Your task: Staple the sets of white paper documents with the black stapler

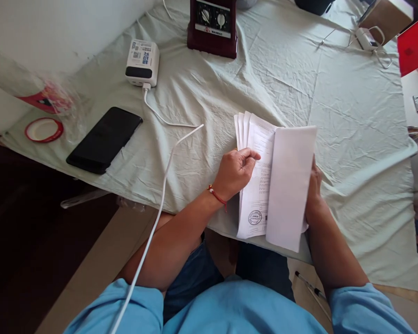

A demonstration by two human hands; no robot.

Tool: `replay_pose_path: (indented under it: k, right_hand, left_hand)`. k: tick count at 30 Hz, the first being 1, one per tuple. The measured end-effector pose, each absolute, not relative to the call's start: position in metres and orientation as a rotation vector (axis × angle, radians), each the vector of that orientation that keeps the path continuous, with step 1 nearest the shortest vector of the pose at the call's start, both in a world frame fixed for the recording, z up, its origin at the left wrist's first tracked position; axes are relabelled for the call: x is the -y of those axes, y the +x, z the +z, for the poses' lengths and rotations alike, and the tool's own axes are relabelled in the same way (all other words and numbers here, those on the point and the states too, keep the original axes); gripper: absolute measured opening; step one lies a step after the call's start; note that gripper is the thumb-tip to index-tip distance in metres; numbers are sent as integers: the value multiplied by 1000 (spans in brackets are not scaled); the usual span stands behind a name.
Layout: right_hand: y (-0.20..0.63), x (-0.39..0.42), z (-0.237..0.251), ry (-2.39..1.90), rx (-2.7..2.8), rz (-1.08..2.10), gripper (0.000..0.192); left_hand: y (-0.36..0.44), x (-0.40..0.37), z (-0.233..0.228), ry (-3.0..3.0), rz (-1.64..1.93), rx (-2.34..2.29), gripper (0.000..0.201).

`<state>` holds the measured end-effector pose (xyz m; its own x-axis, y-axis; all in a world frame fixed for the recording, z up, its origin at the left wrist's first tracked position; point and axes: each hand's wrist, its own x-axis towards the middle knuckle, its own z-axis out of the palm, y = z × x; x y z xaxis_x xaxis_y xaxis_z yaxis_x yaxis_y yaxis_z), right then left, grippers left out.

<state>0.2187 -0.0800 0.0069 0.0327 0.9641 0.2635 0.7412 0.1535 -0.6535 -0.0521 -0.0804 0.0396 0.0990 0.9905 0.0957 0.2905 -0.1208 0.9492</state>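
Note:
A stack of printed papers (256, 185) lies open near the table's front edge, its left pages fanned and a round stamp low on the printed sheet. A blank white page (289, 185) stands partly turned on the right. My left hand (236, 169) is closed on the left edge of the papers, its fingers curled over the printed page. Behind the blank page's right edge, my right hand (313, 185) supports the papers; most of its fingers are hidden. A red string bracelet (218, 197) circles my left wrist.
A black phone (104, 139) and a red-rimmed tape roll (43, 130) lie at left, by a plastic bottle (38, 88). A white charger (142, 62) feeds a white cable (167, 171) crossing my left arm. A dark red timer box (212, 28) stands at the back.

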Motion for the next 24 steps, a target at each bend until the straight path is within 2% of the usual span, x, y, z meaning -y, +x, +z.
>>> replay_pose_path:
  k: [3, 10, 18, 21, 24]
  right_hand:
    - [212, 83, 8, -1621, 1937, 237, 25]
    - [197, 90, 8, -1460, 2146, 132, 39]
    - [194, 94, -1, -1462, 2208, -51, 22]
    - [193, 94, -2, -1486, 2209, -57, 16]
    - [188, 96, 4, -1531, 2237, -69, 11]
  left_hand:
    - [-49, 87, 45, 1645, 1071, -1408, 31]
    - [-29, 115, 67, 1839, 733, -1734, 87]
    - [-13, 145, 77, 2063, 647, -1726, 120]
    - [-9, 153, 75, 2098, 690, -1679, 116]
    - [-13, 151, 76, 2091, 710, -1645, 89]
